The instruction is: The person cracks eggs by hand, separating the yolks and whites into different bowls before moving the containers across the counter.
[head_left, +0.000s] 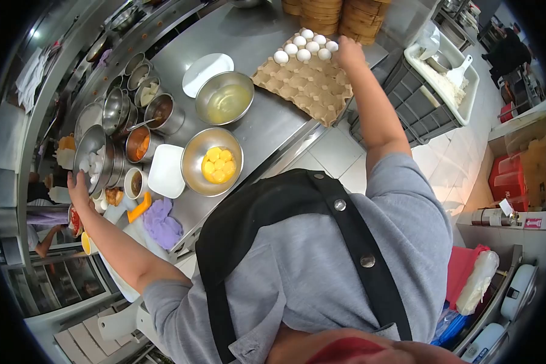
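Observation:
My right hand is at the far right corner of a cardboard egg tray, next to the white eggs at that end. Its fingers curl downward, and what they grip is hidden. The nearer cups of the tray hold no eggs. On the left, my left hand is at the near rim of a metal bowl with eggshells in it; its fingers are stretched apart. Between my hands stand a metal bowl of yolks and another metal bowl with clear egg white.
A white dish and a purple cloth lie near the counter edge. Metal pots with sauces crowd the left side. Bamboo steamers stand at the back. Right of the counter, a white tub sits on a grey crate.

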Motion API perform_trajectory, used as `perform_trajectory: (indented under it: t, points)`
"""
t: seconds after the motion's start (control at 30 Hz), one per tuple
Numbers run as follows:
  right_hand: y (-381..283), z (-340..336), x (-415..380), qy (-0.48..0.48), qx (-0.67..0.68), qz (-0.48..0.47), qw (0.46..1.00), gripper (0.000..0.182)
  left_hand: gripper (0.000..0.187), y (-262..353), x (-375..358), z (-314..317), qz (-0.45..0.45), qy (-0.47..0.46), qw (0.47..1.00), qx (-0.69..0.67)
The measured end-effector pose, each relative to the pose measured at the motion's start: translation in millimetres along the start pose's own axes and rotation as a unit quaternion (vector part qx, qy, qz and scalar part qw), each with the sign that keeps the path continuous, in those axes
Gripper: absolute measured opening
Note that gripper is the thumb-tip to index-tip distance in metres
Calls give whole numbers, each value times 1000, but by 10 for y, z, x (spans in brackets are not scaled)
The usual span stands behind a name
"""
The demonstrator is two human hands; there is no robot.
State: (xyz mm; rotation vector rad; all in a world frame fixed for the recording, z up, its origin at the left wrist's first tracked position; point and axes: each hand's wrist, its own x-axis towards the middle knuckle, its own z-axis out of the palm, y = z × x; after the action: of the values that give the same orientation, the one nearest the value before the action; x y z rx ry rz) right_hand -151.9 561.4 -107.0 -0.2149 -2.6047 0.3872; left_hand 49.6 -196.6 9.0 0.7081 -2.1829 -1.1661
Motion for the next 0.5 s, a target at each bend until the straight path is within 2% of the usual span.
perform_trajectory:
  t: [0.07, 0.1, 0.17, 0.27, 0.3, 0.33, 0.43, 0.47, 0.5]
  points:
    - [278, 110, 100, -89, -68, 30, 993, 34, 52, 6, -15, 50, 40, -23, 988, -149]
    - [353, 156, 122, -92, -66, 29, 993, 34, 52, 46, -69, 113, 38, -22, 988, -146]
    - [408, 239, 140, -117, -47, 26, 992, 39, 43, 214, -253, 390, 100, -31, 982, -159]
    - [470, 295, 174, -120, -55, -10, 991, 45, 36, 401, -461, 746, 141, -6, 983, -118]
    - [507, 323, 145, -97, -14, -9, 995, 50, 36, 466, -563, 848, 148, -12, 982, -114]
    - [351, 105, 33, -102, -8, 22, 994, 50, 34, 596, -741, 963, 132, -37, 977, -164]
    - [518, 281, -8, 27, 96, 38, 994, 51, 31, 841, -1173, 1314, 125, -109, 956, -242]
    - [425, 210, -42, 21, 98, 36, 994, 51, 29, 886, -1320, 1426, 121, -128, 950, -259]
    - [286, 14, -98, 41, 174, 66, 982, 47, 28, 930, -1446, 1539, 118, -148, 942, -277]
